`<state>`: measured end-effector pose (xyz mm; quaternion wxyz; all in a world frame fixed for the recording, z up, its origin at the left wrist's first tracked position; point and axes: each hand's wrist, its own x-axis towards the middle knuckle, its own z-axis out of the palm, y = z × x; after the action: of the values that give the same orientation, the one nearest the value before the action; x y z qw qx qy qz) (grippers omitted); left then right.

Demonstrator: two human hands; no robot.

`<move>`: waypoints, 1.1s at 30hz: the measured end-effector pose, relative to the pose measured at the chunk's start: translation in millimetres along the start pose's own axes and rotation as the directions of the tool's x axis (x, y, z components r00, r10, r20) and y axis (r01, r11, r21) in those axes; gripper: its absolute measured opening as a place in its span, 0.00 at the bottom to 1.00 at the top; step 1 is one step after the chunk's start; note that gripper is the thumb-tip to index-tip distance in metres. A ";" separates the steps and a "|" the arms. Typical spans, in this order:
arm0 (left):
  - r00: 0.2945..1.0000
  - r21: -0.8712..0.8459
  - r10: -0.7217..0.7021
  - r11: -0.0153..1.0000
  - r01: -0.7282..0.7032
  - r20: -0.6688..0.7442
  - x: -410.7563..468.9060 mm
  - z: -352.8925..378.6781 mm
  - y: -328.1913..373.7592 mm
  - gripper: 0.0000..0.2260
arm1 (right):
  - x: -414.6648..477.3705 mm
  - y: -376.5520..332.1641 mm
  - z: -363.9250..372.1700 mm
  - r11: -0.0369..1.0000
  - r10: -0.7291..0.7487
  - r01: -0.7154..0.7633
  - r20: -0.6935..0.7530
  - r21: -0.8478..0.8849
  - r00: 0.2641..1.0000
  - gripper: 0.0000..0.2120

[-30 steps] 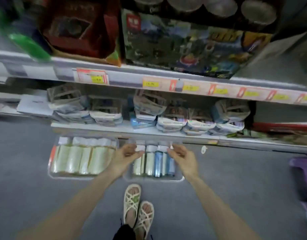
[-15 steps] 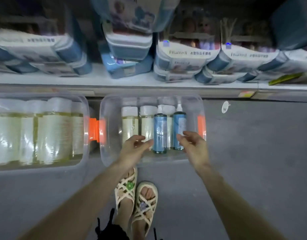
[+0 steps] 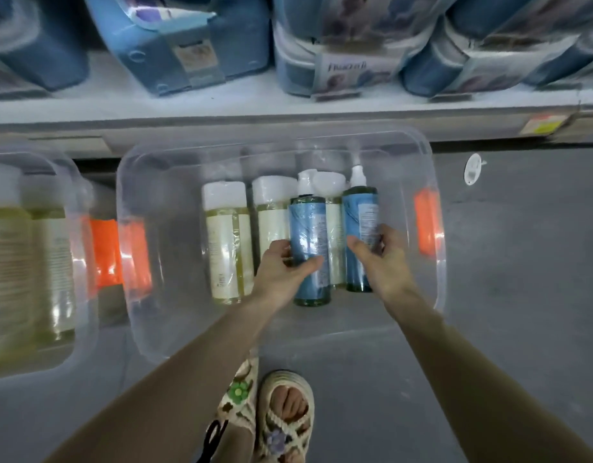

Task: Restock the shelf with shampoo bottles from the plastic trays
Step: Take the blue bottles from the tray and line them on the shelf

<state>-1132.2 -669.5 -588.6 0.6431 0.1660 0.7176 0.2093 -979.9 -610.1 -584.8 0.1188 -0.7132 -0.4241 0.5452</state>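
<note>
A clear plastic tray with orange handles lies on the floor below the low shelf. Inside lie several bottles: yellow ones with white caps and two blue-labelled ones. My left hand grips the left blue bottle, thumb across its front. My right hand grips the right blue bottle from its right side. Both bottles still lie among the others in the tray.
A second clear tray full of yellow bottles sits to the left. Blue and white packaged goods fill the shelf above. My sandalled feet stand on the grey floor just before the tray. A small white disc lies on the floor at right.
The view has dropped closer to the tray. Both hands moved forward into the tray and closed around the two blue bottles.
</note>
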 end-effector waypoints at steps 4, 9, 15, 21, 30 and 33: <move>0.998 0.031 0.009 1.000 -0.007 -0.069 21.8 1.2 -9.0 0.16 | 18.0 12.0 6.7 0.998 0.069 -0.068 -0.054 0.018 0.996 0.20; 0.990 0.202 0.009 0.979 0.021 -0.143 33.7 2.8 -11.0 0.42 | 30.8 15.3 9.8 0.990 0.140 -0.141 -0.048 -0.010 0.989 0.24; 0.989 0.282 -0.013 0.958 0.055 -0.147 29.7 5.0 -2.4 0.44 | 28.1 8.0 5.9 0.968 0.233 -0.231 -0.007 0.098 0.973 0.23; 0.996 0.131 -0.020 0.991 0.032 -0.085 4.1 -9.5 6.1 0.28 | 3.3 -5.8 9.7 0.942 0.265 -0.282 0.113 0.182 0.958 0.22; 0.997 -0.223 -0.075 0.972 0.074 0.006 -110.3 -66.9 42.1 0.22 | -92.3 -83.7 -18.2 0.947 0.218 -0.273 0.284 0.170 0.934 0.32; 0.997 -0.234 -0.059 0.970 0.071 0.059 -162.3 -85.3 56.1 0.22 | -136.7 -114.0 -30.5 0.943 0.208 -0.276 0.316 0.187 0.926 0.30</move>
<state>-1199.5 -711.2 -414.0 0.6832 0.0702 0.6758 0.2676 -1013.5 -631.8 -408.7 0.0676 -0.6536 -0.2798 0.7000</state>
